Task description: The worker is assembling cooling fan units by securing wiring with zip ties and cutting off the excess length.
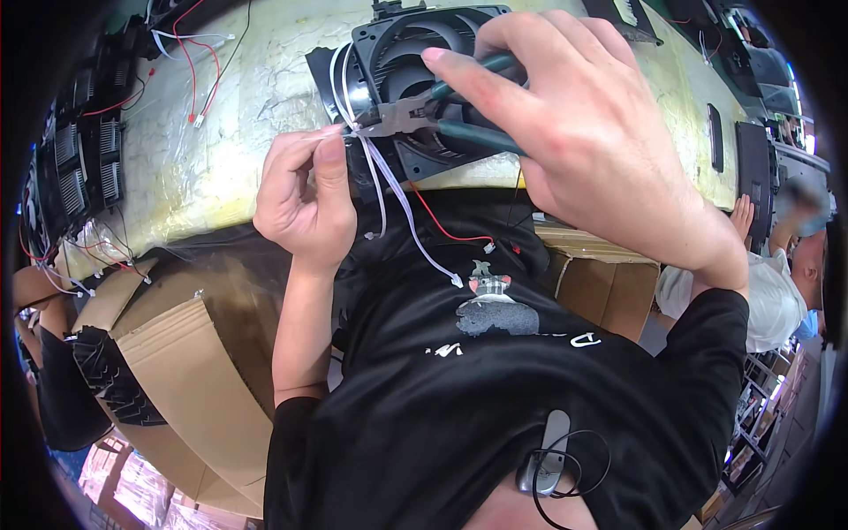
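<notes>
Tabletop [265,53] with a pale, yellow-stained surface is used as support, and a cardboard box [190,362] is placed below its near edge. A square black cooling fan [411,57] is laid flat near that edge, probably so that it is within easy reach. Above it the right hand [574,115] is held, and at its left the left hand [309,199]. Green-handled cutters [408,115] are grasped by the right fingers, their steel head directed at the spot where white cables [378,159] are gathered. A thin pale strip [307,137], seemingly a cable tie's tail, is pinched by the left fingers, presumably for tension; whether it is caught in the jaws cannot be told. A small white connector [457,280] is hung beyond the edge.
</notes>
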### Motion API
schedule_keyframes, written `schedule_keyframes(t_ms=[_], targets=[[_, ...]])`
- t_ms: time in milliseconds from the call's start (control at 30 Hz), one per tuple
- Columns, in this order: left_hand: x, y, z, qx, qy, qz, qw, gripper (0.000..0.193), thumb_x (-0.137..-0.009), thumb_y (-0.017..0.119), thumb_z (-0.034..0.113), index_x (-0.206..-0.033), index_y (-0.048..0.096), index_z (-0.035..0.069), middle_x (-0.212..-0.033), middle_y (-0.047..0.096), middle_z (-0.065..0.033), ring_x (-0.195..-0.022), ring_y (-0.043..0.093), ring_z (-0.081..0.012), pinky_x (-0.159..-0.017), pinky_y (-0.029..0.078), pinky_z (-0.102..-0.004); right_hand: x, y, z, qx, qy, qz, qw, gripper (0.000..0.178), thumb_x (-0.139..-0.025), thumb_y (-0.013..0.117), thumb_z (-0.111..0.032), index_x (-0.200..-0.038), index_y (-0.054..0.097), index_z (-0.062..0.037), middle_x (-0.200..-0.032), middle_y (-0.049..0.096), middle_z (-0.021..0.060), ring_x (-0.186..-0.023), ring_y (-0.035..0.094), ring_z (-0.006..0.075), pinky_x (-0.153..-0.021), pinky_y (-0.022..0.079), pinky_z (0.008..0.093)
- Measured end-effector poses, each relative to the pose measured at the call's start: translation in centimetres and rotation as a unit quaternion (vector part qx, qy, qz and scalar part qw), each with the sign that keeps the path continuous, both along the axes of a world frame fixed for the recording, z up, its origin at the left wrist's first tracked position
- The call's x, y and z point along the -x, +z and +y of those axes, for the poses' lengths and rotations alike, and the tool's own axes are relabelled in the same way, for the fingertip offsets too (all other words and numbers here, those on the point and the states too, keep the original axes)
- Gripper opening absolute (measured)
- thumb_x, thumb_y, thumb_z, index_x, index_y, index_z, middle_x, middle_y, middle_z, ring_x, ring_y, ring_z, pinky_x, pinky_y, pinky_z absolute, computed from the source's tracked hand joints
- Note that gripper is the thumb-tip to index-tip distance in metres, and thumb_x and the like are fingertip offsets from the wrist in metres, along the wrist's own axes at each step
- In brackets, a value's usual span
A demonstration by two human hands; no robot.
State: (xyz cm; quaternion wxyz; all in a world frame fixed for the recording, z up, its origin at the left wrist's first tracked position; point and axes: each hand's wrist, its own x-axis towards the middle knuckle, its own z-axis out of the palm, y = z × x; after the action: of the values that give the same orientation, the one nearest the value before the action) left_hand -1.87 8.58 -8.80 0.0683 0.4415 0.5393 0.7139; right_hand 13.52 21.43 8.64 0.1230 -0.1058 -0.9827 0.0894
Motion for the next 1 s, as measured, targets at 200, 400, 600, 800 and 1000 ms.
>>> schedule_keyframes(t_ms=[200, 400, 600, 800, 1000], targets=[[0.2, 0.2, 0.0, 0.004, 0.001, 0.038, 0.999, 0.008, -0.093, 0.060, -0.002, -0.095, 0.063, -0.009, -0.085, 0.060, -0.0074, -0.069, 0.049, -0.0078, -0.062, 0.040, -0.0192, 0.5, -1.8, -1.2, -0.160, 0.010, -0.071, 0.984, 0.054, -0.061, 0.065, 0.004, -0.114, 0.066, -0.0082, -0.097, 0.059, 0.0075, -0.090, 0.058, 0.0254, -0.077, 0.046, 0.0371], [0.7, 0.7, 0.3, 0.010, 0.011, 0.055, 0.998, 0.004, -0.089, 0.065, -0.002, -0.091, 0.065, -0.005, -0.079, 0.063, -0.0087, -0.067, 0.055, -0.0123, -0.061, 0.044, -0.0222, -0.2, -2.6, -1.1, -0.202, 0.004, -0.110, 0.973, 0.043, -0.067, 0.064, -0.004, -0.109, 0.069, -0.0079, -0.078, 0.058, 0.0047, -0.068, 0.059, 0.0209, -0.062, 0.048, 0.0320], [0.3, 1.6, -0.1, 0.008, 0.004, -0.166, 0.986, 0.009, -0.099, 0.051, 0.006, -0.102, 0.050, -0.002, -0.074, 0.058, -0.0088, -0.058, 0.055, -0.0114, -0.053, 0.045, -0.0231, -1.5, -3.3, -0.9, -0.105, -0.017, -0.047, 0.993, 0.045, -0.063, 0.069, -0.005, -0.107, 0.069, -0.0102, -0.075, 0.057, 0.0046, -0.065, 0.059, 0.0218, -0.057, 0.048, 0.0321], [1.9, -3.5, -7.5, -0.073, 0.323, -0.005, 0.944, 0.010, -0.101, 0.049, 0.008, -0.096, 0.048, 0.000, -0.076, 0.056, -0.0115, -0.059, 0.052, -0.0156, -0.053, 0.046, -0.0267, -10.1, -6.1, 5.1, 0.119, -0.368, 0.143, 0.911, 0.036, -0.082, 0.074, -0.014, -0.116, 0.067, -0.0046, -0.088, 0.068, 0.0060, -0.075, 0.062, 0.0150, -0.071, 0.049, 0.0273], [3.2, -12.2, -12.6, 0.301, 0.314, 0.070, 0.898, 0.011, -0.095, 0.057, 0.008, -0.098, 0.060, -0.002, -0.094, 0.063, -0.0123, -0.084, 0.061, -0.0211, -0.077, 0.049, -0.0317, -15.5, -14.3, 10.4, 0.033, -0.443, 0.038, 0.895, 0.046, -0.081, 0.078, -0.024, -0.118, 0.065, -0.0006, -0.114, 0.067, 0.0153, -0.106, 0.062, 0.0221, -0.093, 0.046, 0.0327]])
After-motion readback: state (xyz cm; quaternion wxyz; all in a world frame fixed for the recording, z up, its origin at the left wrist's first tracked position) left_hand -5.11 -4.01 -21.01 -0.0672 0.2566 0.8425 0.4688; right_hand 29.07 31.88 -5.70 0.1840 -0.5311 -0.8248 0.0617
